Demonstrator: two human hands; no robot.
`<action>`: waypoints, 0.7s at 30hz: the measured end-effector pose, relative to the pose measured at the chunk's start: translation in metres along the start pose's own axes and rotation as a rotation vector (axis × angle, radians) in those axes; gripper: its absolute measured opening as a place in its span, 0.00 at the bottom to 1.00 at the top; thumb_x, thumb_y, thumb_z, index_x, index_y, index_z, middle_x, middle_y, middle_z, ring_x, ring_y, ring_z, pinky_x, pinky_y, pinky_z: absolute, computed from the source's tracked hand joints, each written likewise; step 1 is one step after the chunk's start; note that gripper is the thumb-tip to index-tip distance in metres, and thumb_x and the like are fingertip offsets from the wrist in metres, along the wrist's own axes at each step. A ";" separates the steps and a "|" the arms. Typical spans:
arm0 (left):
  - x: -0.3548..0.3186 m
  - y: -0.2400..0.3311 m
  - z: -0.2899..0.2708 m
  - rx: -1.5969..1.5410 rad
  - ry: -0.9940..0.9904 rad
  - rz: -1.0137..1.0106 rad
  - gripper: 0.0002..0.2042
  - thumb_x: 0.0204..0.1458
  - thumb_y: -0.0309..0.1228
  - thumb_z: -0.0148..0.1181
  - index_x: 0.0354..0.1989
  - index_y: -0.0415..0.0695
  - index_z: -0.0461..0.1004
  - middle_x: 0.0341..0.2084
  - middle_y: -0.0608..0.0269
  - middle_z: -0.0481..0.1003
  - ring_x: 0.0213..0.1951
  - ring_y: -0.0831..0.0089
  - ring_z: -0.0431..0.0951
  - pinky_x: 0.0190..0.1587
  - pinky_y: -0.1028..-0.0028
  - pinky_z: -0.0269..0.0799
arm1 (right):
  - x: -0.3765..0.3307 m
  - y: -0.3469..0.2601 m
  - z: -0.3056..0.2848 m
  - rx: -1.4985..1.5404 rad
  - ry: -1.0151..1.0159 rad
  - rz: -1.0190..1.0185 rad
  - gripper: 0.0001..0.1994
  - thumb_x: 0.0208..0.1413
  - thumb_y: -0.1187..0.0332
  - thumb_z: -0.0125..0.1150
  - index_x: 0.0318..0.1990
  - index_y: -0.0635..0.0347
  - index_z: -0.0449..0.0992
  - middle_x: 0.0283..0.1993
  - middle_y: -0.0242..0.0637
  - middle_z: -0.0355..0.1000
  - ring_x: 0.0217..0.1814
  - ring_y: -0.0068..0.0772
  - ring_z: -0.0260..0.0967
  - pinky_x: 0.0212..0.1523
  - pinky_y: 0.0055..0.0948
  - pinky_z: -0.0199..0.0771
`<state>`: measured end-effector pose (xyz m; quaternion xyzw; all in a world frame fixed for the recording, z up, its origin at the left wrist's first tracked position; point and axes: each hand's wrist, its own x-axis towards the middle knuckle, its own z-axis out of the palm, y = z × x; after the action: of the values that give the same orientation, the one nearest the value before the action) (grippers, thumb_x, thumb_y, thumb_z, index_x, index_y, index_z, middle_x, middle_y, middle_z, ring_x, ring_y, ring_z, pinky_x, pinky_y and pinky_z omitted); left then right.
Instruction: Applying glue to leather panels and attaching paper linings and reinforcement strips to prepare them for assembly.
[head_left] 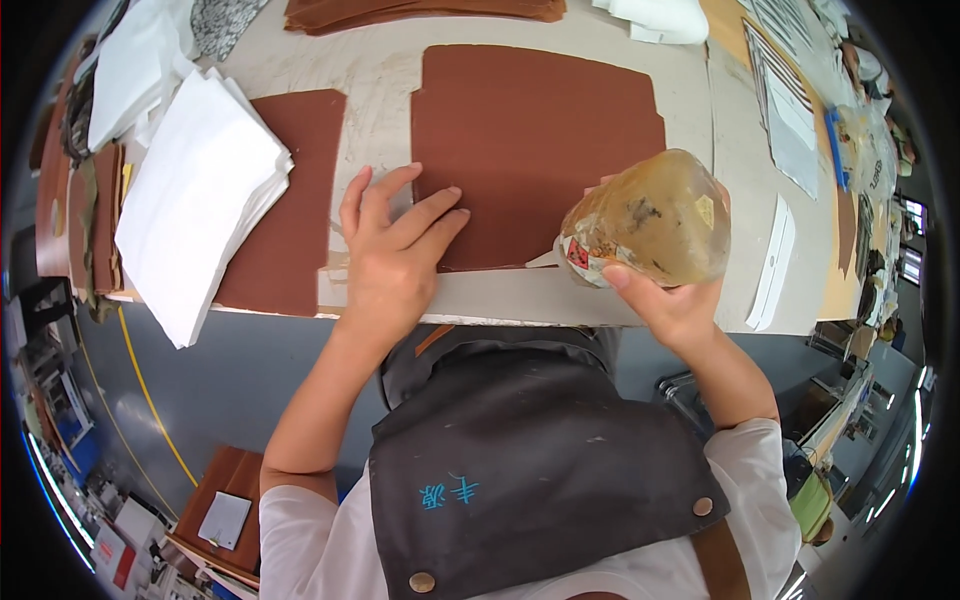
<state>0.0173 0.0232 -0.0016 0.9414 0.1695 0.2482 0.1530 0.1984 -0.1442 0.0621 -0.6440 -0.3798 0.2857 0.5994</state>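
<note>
At frame centre, the left hand (395, 250) lies flat, fingers spread, on a brown sheet (535, 150) while the right hand (668, 300) grips a cloudy plastic bottle (650, 220) with a red-and-white label on the counter (520, 298).

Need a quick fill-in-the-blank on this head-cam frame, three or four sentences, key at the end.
1. The left hand lies flat on the lower left corner of the large ____ sheet.
2. The right hand grips a clear plastic ____, tilted on its side over the sheet's lower right corner.
3. The stack of white sheets lies to the ____ of the left hand.
4. The person wears a dark grey ____ over a white shirt.

Missing words: brown; bottle; left; apron
</note>
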 end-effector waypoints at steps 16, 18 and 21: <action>0.005 0.000 -0.007 0.057 -0.023 0.055 0.14 0.39 0.14 0.54 0.32 0.43 0.80 0.39 0.67 0.79 0.52 0.60 0.71 0.60 0.53 0.57 | -0.040 -0.007 -0.083 -0.227 0.230 0.078 0.40 0.41 0.71 0.74 0.59 0.66 0.53 0.52 0.45 0.64 0.53 0.35 0.69 0.51 0.33 0.72; 0.005 0.001 -0.008 0.062 -0.025 0.044 0.13 0.41 0.14 0.54 0.32 0.43 0.80 0.39 0.67 0.79 0.52 0.60 0.71 0.60 0.53 0.58 | -0.044 -0.007 -0.093 -0.330 0.258 0.043 0.40 0.41 0.71 0.74 0.59 0.66 0.53 0.52 0.45 0.64 0.53 0.34 0.68 0.51 0.33 0.72; 0.006 0.001 -0.007 0.066 -0.036 0.042 0.13 0.41 0.14 0.54 0.32 0.43 0.80 0.39 0.67 0.79 0.52 0.60 0.71 0.60 0.53 0.59 | -0.047 -0.008 -0.101 -0.331 0.311 0.073 0.39 0.41 0.71 0.74 0.59 0.66 0.55 0.52 0.44 0.64 0.52 0.33 0.68 0.51 0.32 0.71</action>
<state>0.0186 0.0265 0.0073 0.9536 0.1551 0.2287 0.1197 0.2549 -0.2395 0.0779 -0.7832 -0.3010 0.1383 0.5262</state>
